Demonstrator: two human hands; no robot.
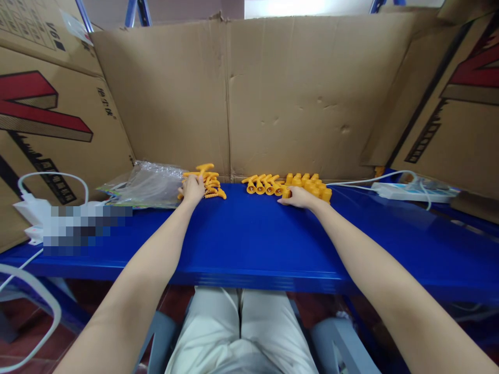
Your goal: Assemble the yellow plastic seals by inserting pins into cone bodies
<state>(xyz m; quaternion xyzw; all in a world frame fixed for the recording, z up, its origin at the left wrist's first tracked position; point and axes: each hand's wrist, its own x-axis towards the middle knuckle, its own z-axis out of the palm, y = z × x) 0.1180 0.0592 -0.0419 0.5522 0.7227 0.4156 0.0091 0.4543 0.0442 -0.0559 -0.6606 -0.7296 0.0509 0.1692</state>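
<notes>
Both my arms reach forward across a blue table (249,239). My left hand (193,189) rests on a small heap of orange plastic parts (208,182) at the back of the table, fingers curled into the heap. My right hand (298,197) lies at the near edge of a cluster of orange block-shaped parts (312,185), its fingers closed around one of them. Between the two hands stands a short row of orange trumpet-shaped parts (263,183).
A clear plastic bag (150,183) lies left of the heap. A white power strip (409,192) with white cables sits at the right back. A white charger (29,213) and cable lie at the left. Cardboard walls (296,98) enclose the table's back and sides.
</notes>
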